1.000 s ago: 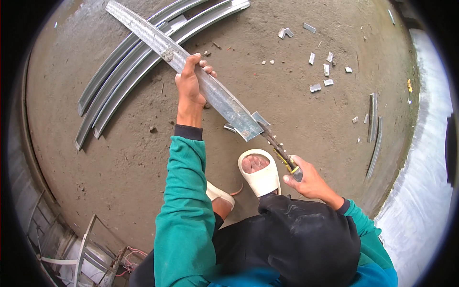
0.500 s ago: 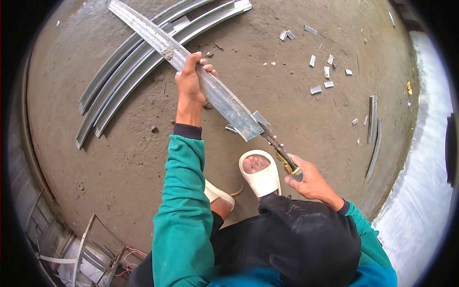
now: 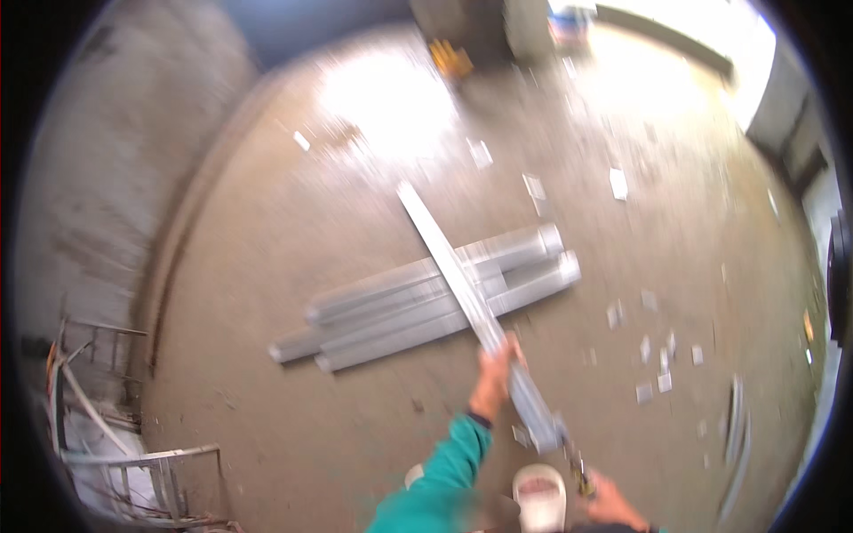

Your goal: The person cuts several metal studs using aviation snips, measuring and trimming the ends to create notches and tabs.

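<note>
My left hand [image 3: 499, 373] is closed around a long silvery metal channel [image 3: 444, 258], near its close end. The channel slants away to the far left, crossing above or over several other metal channels [image 3: 409, 342] lying on the floor. In my right hand [image 3: 615, 503] are metal snips [image 3: 581, 473] with dark and yellow handles, pointing at the channel's near end. Whether the blades touch or bite the metal cannot be made out through the blur. A small metal flap [image 3: 522, 435] shows beside that end.
Small metal offcuts [image 3: 665, 382] lie scattered at the right, with longer curved strips [image 3: 735, 422] farther right. A metal frame [image 3: 164, 457] stands at the lower left by the wall. Something yellow-orange [image 3: 450, 59] sits far ahead. My pale sandal [image 3: 540, 515] is below the channel.
The view has tipped up and swung, bringing the far floor and walls in and blurring everything. Both hands now appear lower in the picture, keeping their holds on the channel and the snips.
</note>
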A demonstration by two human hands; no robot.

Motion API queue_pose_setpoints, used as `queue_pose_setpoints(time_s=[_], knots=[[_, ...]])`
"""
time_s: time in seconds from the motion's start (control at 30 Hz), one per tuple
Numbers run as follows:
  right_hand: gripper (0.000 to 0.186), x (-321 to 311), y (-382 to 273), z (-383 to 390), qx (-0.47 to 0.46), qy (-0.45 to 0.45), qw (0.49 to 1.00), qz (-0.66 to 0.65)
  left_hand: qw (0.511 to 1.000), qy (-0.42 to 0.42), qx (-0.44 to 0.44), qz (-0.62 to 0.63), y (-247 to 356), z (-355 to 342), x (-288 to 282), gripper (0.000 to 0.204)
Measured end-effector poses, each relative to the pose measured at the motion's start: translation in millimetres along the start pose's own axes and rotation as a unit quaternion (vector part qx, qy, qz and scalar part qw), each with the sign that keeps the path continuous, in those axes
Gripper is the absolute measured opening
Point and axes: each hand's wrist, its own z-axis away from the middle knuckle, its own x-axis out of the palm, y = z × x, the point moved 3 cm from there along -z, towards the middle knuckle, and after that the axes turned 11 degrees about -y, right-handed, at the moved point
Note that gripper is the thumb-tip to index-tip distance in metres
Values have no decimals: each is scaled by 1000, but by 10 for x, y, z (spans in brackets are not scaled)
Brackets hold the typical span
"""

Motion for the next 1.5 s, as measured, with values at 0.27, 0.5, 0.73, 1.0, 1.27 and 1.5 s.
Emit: queue_pose_setpoints(time_s=[0.27,0.5,0.73,1.0,1.27,1.5], knots=[[33,24,1308,-435,-36,94,992,74,998,20,21,64,-336,-282,-685,17],[28,-384,2162,-641,-76,252,959,105,982,-83,70,153,570,-537,-204,20],[48,-729,903,-2,59,199,942,263,970,-62,140,187,831,-406,70,18],[48,-1250,-1610,-317,-182,348,792,467,965,-37,204,160,330,-778,-77,13],[37,-1316,-1918,-851,-79,113,834,535,937,-47,241,251,356,-795,200,14],[39,-1527,-1894,-976,-28,194,843,500,931,-9,234,279,688,-26,784,15]])
